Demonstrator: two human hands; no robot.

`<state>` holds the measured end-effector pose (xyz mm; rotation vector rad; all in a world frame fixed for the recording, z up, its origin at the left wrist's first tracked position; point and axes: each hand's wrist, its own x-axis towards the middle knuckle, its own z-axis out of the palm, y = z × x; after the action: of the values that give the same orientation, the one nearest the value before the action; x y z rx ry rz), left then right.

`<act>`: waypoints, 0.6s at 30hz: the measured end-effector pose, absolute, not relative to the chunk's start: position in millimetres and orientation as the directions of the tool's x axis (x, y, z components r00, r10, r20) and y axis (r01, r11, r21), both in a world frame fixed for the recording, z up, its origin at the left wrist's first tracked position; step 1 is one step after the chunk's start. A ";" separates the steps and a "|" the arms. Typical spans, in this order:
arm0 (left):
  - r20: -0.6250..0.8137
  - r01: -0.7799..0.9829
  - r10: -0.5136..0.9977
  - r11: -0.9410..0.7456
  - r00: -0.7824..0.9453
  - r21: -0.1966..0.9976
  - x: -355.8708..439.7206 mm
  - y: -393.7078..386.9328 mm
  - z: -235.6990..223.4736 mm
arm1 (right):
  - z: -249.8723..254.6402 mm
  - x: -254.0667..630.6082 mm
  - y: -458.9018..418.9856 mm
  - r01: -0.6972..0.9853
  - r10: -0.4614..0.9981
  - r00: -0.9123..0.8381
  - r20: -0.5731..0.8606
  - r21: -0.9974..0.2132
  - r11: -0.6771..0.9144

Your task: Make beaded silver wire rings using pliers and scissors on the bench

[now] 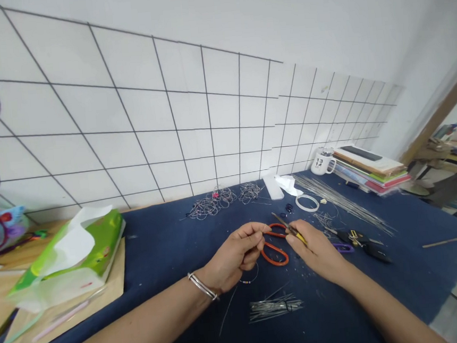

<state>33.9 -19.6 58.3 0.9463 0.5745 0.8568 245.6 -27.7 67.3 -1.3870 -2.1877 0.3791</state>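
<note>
My left hand [241,253], with a silver bangle at the wrist, is closed in a pinch on a thin wire. Below it hangs or lies a wire loop [257,272] carrying a few small beads. In my right hand [317,249] are slim pliers [293,231] with yellow handles, their dark tip pointing up and left. Between the hands, orange-handled scissors [276,263] lie on the dark blue cloth [168,262]. Nearer to me rests a bundle of short wires [274,309]. The wire's far end is too fine to make out.
Tangled wire loops [215,202] lie near the wall. A white ring [307,203], long straight wires [343,201], dark keys [365,245], a white mug [322,162] and stacked books [372,169] are at the right. A green tissue pack [107,246] stands at the left.
</note>
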 end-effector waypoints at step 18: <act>-0.097 -0.315 0.786 0.353 0.611 0.881 31.7 -13.2 50.5 | 39.1 237.1 -24.0 0.646 0.825 -0.487 0.286 -0.518 0.560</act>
<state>31.7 -13.2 50.5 0.9634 0.5712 0.7633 237.1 -24.0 39.1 -1.1809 -2.2895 0.4700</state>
